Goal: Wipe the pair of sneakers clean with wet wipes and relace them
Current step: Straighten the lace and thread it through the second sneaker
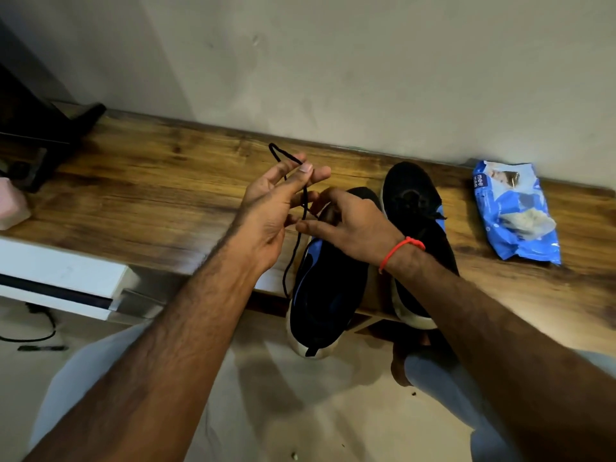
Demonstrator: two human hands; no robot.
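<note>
Two black and blue sneakers lie side by side on a low wooden shelf (150, 195), heels hanging over its front edge. The left sneaker (325, 295) sits under my hands; the right sneaker (413, 208) is behind my right wrist. My left hand (276, 208) pinches a black shoelace (295, 255) between thumb and fingers; a loop of the lace sticks up above the fingers and its tail hangs down beside the left sneaker. My right hand (346, 225), with a red thread on its wrist, pinches the same lace over the left sneaker's front.
A blue pack of wet wipes (515, 211) lies on the shelf to the right, near the wall. A dark object (40, 135) stands at the shelf's left end, with a pink thing (11, 205) at the left edge. A white unit (60, 278) and a cable (40, 328) are below left.
</note>
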